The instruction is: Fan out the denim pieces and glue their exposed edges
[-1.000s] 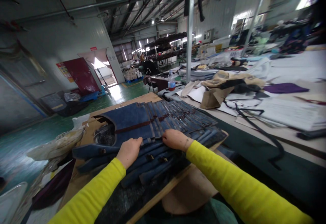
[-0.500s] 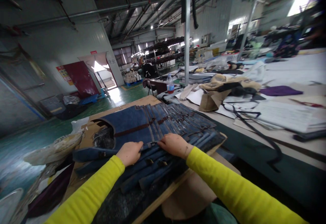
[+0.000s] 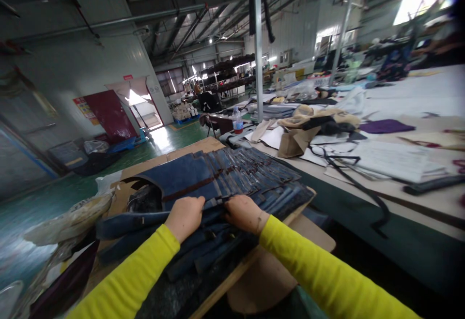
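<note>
In the head view several blue panels (image 3: 269, 166) with grey edging and brown stripes lie overlapped in a slanting row. The nearest blue panel (image 3: 181, 176) has a curved cut-out at its left. My left hand (image 3: 186, 217) is closed on its near edge, thumb and fingers pinched together. A short way to the right, my right hand (image 3: 244, 214) pinches the same edge, its fingertips partly hidden in the folds. Strap-like blue parts (image 3: 207, 246) with small dark fittings hang below my hands.
The panels rest on cardboard (image 3: 174, 154) over a wood-edged board (image 3: 232, 275). To the right, a long table carries papers (image 3: 392, 159), glasses (image 3: 345, 159), a black strap (image 3: 363, 193) and purple cloth (image 3: 387, 126). A bottle (image 3: 237, 121) stands near a metal post (image 3: 258, 67). Clear plastic (image 3: 69, 220) bulges at left.
The view has turned slightly right, so the surroundings sit further left. Both hands still grip the panel's near edge, which is raised a little and bunched between them.
</note>
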A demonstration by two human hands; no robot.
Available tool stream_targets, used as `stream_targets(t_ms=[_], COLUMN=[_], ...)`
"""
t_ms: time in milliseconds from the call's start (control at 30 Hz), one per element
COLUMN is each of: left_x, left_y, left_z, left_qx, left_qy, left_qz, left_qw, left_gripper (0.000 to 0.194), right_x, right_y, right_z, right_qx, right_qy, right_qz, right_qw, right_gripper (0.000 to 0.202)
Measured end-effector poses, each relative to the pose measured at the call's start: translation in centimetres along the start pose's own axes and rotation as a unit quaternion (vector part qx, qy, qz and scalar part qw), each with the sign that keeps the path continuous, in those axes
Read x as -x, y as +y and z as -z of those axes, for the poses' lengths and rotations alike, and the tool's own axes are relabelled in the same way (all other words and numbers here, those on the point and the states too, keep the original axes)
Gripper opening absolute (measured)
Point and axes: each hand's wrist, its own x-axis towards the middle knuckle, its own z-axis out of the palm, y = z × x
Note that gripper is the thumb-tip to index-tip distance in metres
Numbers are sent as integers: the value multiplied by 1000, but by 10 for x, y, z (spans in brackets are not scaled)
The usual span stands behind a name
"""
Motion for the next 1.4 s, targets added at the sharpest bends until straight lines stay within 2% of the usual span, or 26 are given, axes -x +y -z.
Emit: stream_targets(t_ms=[167, 267, 400, 467, 600, 733, 833, 967, 1067, 1133, 1267, 1333, 1400], left_x=[0, 1, 5, 7, 9, 8, 6, 12, 24, 33, 47, 50, 50], left_y=[16, 11, 2, 2, 10, 12, 3, -6, 4, 19, 51, 60, 64], left_z=[-12, -13, -6, -7, -23, -31, -14, 32, 56, 58, 35, 24, 18], left_qx=[1, 12, 54, 71, 68, 46, 27, -3, -14, -9, 17, 18, 10], left_qy=[-35, -42, -53, -44, 7, 31, 25, 38, 26, -2, -39, -38, -40], left_qz=[-11, -14, -13, 0, 49, 33, 19, 12, -10, -32, -66, -67, -67], left_qw=[999, 999, 997, 996, 996, 998, 999, 999, 1000, 999, 997, 997, 997], left_gripper=[21, 21, 38, 38, 18, 16, 15, 17, 18, 17, 22, 27, 28], right_x=[3, 3, 3, 3, 8, 21, 31, 36, 35, 39, 66, 83, 91], right_y=[-1, 0, -1, -3, -10, -19, -22, -23, -22, -22, -27, -27, -21], right_z=[-1, -5, -6, -5, -4, -17, -29, -36, -38, -39, -30, -13, 11], right_qx=[-6, -12, -21, -25, -28, -50, -80, -103, -107, -113, -149, -181, -221], right_qy=[16, 38, 75, 96, 141, 220, 237, 256, 255, 252, 228, 210, 220], right_qz=[-4, 0, 0, -7, -21, -19, 3, 14, 10, 29, 84, 89, 78], right_qw=[1000, 999, 997, 995, 989, 974, 968, 961, 961, 961, 959, 957, 947], right_gripper=[27, 24, 25, 25, 17, 8, 20, 22, 21, 18, 11, 17, 27])
